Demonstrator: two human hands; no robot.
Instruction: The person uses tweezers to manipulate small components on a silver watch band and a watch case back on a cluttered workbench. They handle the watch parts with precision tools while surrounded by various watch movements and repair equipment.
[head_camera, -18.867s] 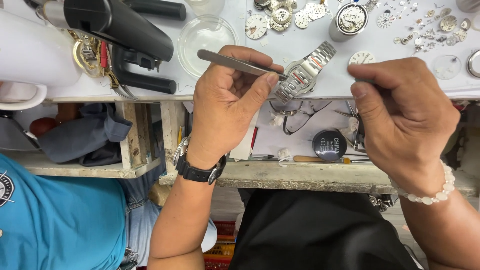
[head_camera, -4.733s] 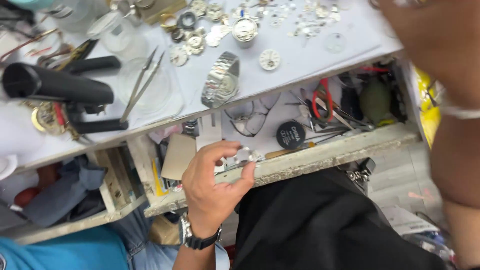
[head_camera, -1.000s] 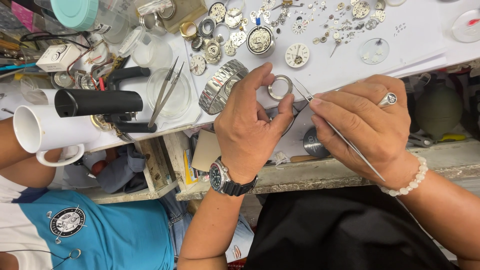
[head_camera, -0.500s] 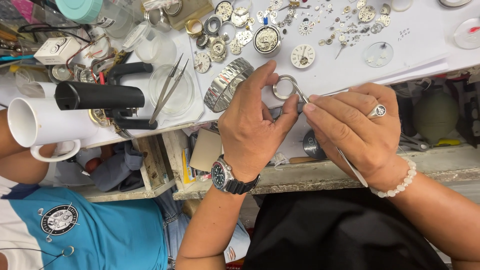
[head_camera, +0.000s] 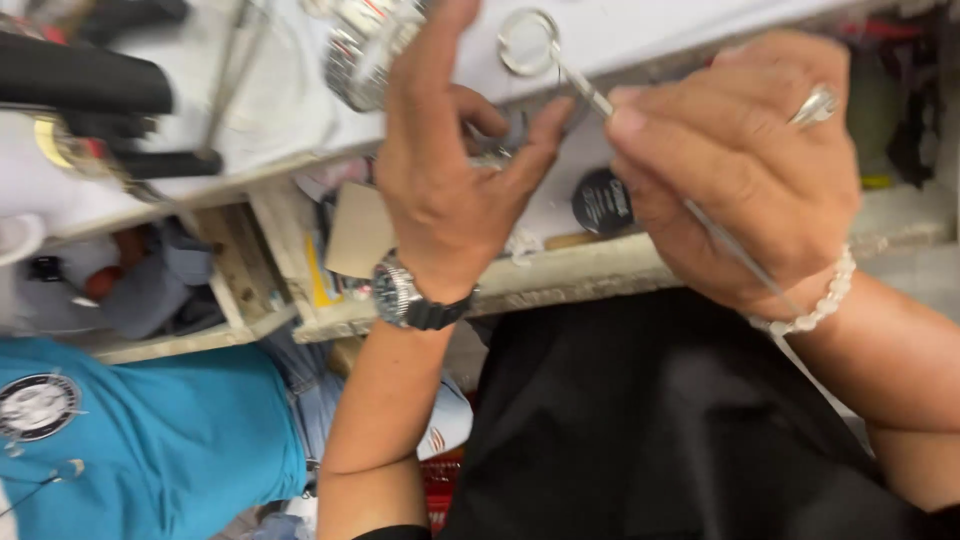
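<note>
My right hand (head_camera: 735, 170), with a ring on one finger and a white bead bracelet at the wrist, pinches a pair of thin metal tweezers (head_camera: 590, 95). The tweezer tips grip a small round metal ring (head_camera: 528, 42) over the white bench top (head_camera: 640, 25). My left hand (head_camera: 445, 180), wearing a dark wristwatch, is raised beside it with the index finger pointing up and the thumb close to the tweezers. I see nothing in its fingers. A steel watch on a metal bracelet (head_camera: 368, 45) lies just left of that index finger.
A black handled tool (head_camera: 85, 85) and a second pair of tweezers (head_camera: 222, 85) lie on the bench at the left. Below is a wooden shelf edge (head_camera: 570, 275) with a round black case (head_camera: 603, 200). A person in a blue shirt (head_camera: 150, 440) sits at my left.
The view has dropped and closed in on the hands. My left fingers have come off the ring, which now sits in the tweezer tips alone.
</note>
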